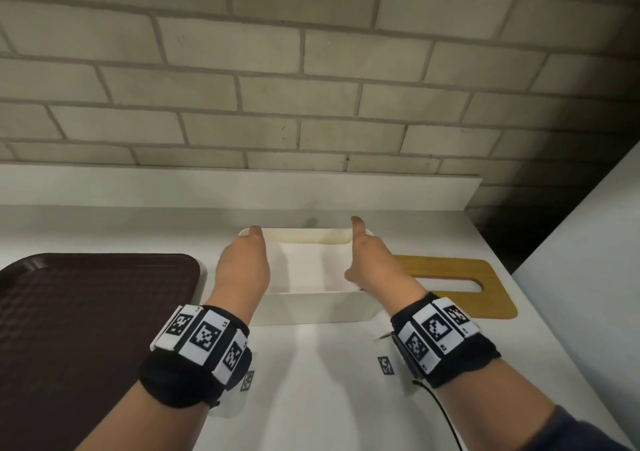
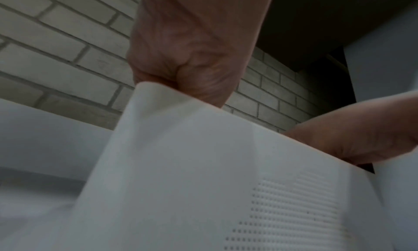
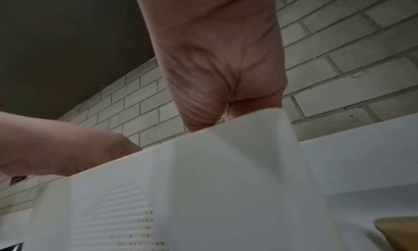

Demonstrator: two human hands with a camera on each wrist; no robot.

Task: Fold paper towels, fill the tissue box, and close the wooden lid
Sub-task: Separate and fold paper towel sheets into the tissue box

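Observation:
An open white tissue box (image 1: 311, 307) stands on the white counter, with white paper towels (image 1: 308, 267) lying inside it. My left hand (image 1: 242, 267) reaches over the box's left end, its fingers stretched toward the far left corner. My right hand (image 1: 370, 260) reaches over the right end, with one finger pointing up past the far rim and the thumb over the towels. In the wrist views both palms, left (image 2: 185, 49) and right (image 3: 221, 67), hang just above the rim of the dotted box wall (image 2: 203, 183), which hides the fingertips. The wooden lid (image 1: 485, 298) with its slot lies flat to the right of the box.
A dark brown tray (image 1: 86, 312) sits to the left of the box. A raised white ledge (image 1: 242, 187) and a brick wall (image 1: 311, 70) run behind it. A pale panel (image 1: 588, 260) borders the counter on the right. Bare counter lies in front of the box.

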